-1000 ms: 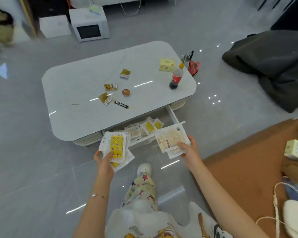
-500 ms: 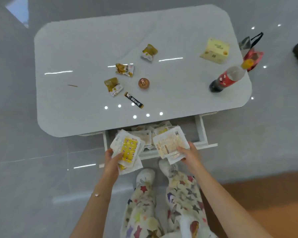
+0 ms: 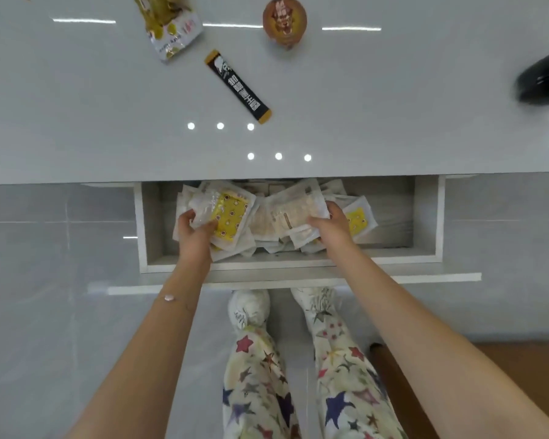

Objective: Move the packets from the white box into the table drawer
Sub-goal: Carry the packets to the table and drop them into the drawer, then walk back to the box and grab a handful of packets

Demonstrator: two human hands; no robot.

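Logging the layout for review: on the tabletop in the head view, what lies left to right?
Green-yellow snack packet → black stick sachet → round brown item → dark blurred object at the right edge.

A home: snacks on a glossy coffee table (image 3: pixel 76 137), pyjama-style trousers (image 3: pixel 257 384).

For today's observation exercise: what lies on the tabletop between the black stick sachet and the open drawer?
In the head view, nothing: the stretch of white table between the black stick sachet and the drawer is bare, showing only reflected light spots.
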